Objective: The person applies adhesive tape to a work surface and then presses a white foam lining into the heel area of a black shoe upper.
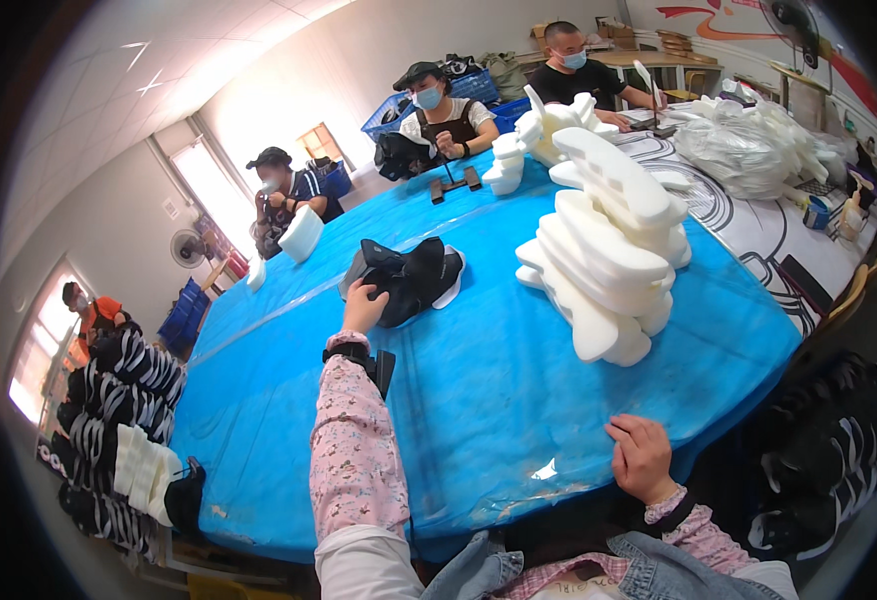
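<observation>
My left hand [364, 308] reaches out over the blue-covered table [479, 400], its fingers closed at the near left edge of a black fabric piece [409, 280]. White shows along the piece's right edge, and its folds hide its exact kind. Close to the table's front edge, my right hand [642, 460] rests on the blue cover with its fingers loosely apart and nothing in them. A tall, uneven stack of white foam pieces [599, 270] stands beyond my right hand, to the right of the black piece.
White foam blocks [302, 235] stand at the far left edge. Stacks of black-and-white pieces [124, 400] are at the left, more [829, 460] at the right. Several people sit around; one co-worker [439, 120] holds a black item. A plastic bag [739, 150] lies on the right table.
</observation>
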`<act>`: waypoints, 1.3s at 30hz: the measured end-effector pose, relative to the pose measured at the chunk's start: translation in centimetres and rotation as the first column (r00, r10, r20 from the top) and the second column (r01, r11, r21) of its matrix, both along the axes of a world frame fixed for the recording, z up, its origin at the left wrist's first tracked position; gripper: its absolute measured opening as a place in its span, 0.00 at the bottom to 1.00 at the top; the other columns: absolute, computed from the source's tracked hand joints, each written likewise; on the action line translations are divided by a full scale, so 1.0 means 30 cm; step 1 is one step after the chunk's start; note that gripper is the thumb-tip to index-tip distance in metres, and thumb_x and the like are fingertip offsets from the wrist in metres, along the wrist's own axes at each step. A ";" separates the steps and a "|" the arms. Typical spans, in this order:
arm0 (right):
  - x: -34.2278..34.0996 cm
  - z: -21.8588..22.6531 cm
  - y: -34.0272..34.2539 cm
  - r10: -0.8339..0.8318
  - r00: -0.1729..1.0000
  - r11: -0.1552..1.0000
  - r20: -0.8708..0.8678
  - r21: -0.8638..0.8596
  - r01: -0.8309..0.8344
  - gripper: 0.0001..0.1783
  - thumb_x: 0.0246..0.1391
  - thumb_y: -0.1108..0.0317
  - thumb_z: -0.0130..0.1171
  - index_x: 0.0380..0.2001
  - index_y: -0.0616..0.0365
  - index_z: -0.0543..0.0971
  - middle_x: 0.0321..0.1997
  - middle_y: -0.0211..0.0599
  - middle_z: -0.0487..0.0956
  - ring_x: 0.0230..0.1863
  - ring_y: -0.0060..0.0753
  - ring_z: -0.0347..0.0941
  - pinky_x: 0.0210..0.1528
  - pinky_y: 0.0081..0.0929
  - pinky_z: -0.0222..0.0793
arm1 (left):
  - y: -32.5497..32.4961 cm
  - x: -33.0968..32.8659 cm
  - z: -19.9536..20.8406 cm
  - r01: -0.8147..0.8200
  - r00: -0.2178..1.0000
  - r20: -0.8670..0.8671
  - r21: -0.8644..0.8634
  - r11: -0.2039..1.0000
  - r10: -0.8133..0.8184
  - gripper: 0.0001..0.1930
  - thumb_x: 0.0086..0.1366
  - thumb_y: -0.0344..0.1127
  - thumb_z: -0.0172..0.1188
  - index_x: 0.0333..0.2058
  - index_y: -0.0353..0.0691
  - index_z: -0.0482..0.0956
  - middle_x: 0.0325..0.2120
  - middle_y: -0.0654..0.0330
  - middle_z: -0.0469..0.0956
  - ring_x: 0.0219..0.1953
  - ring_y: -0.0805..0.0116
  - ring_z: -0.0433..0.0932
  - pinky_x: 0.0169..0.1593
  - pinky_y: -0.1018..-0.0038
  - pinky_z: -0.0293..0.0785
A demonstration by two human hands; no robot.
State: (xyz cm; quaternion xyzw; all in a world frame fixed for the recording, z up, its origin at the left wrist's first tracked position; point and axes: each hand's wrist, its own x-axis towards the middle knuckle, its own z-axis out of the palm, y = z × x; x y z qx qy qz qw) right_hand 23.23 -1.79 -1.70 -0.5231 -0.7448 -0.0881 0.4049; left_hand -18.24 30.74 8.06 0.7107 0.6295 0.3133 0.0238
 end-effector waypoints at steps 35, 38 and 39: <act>-0.011 0.003 0.007 -0.010 1.000 1.000 0.005 0.005 0.010 0.13 0.48 0.73 0.49 0.39 0.61 0.76 0.45 0.41 0.76 0.48 0.45 0.71 0.50 0.39 0.64 | -0.915 0.221 -0.266 0.418 0.463 0.852 0.034 0.908 -0.246 0.59 0.54 0.39 0.69 0.66 0.39 0.26 0.67 0.45 0.44 0.68 0.55 0.49 0.67 0.63 0.48; -0.009 0.006 -0.003 -0.016 1.000 1.000 0.001 -0.001 0.016 0.13 0.48 0.74 0.50 0.38 0.60 0.76 0.45 0.41 0.76 0.47 0.45 0.71 0.49 0.38 0.64 | -0.928 0.275 -0.252 0.448 0.598 0.694 0.124 0.885 -0.400 0.64 0.49 0.39 0.73 0.66 0.40 0.23 0.67 0.45 0.44 0.68 0.54 0.49 0.67 0.63 0.49; -0.008 0.006 -0.010 -0.019 1.000 1.000 -0.009 -0.011 0.019 0.13 0.48 0.74 0.50 0.38 0.60 0.77 0.44 0.41 0.76 0.47 0.46 0.71 0.49 0.38 0.64 | -0.934 0.305 -0.245 0.448 0.594 0.699 0.124 0.886 -0.398 0.64 0.49 0.39 0.73 0.66 0.40 0.23 0.67 0.45 0.44 0.68 0.54 0.49 0.67 0.63 0.49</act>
